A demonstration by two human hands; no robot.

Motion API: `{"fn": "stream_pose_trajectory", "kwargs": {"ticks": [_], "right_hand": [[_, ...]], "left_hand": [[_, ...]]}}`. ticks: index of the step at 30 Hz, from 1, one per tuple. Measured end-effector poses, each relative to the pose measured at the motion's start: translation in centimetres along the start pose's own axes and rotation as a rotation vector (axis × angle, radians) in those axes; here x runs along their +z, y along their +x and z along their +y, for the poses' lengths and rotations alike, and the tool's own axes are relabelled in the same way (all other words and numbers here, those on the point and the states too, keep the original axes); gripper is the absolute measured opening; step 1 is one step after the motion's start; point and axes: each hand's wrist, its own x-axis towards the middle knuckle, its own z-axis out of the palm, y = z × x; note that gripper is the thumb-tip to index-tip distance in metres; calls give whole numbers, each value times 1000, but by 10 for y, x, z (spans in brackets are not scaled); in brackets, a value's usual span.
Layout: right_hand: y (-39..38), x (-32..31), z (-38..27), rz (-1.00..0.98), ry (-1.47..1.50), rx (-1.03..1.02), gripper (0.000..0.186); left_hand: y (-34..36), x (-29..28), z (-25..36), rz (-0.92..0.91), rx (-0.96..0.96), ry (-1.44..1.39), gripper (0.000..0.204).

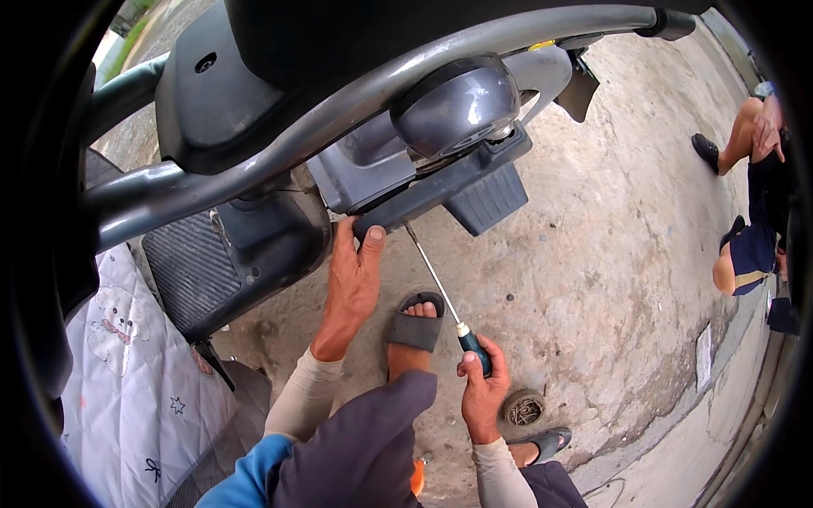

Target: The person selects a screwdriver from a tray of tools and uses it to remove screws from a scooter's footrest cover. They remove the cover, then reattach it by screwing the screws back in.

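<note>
In my right hand I hold a long screwdriver by its dark green handle. Its thin metal shaft slants up and to the left, and the end meets the lower edge of a dark plastic side panel on a scooter; the very tip is hard to make out. My left hand grips the near left end of that panel, thumb on the outside and the other fingers partly hidden behind it. Just right of the screwdriver's end, a ribbed black footrest juts out below the panel.
A curved grey rail and a rounded grey housing lie above the panel. The ribbed footboard and a quilted white cover are at left. A round tub of screws stands by my right foot. Two people sit at far right.
</note>
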Motion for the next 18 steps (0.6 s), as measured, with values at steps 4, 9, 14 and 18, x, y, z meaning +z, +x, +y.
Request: {"fn": "stream_pose_trajectory", "kwargs": {"ticks": [4, 9, 14, 18], "right_hand": [[5, -2, 2, -11, 113, 40, 37], [8, 11, 0, -10, 151, 59, 33], [7, 13, 9, -44, 126, 75, 37], [5, 18, 17, -61, 208, 92, 35]], "left_hand": [[-11, -8, -6, -27, 12, 93, 57], [-35, -6, -27, -55, -9, -195, 72], [2, 9, -45, -173, -238, -495, 71], [22, 23, -48, -249, -393, -881, 48]]}}
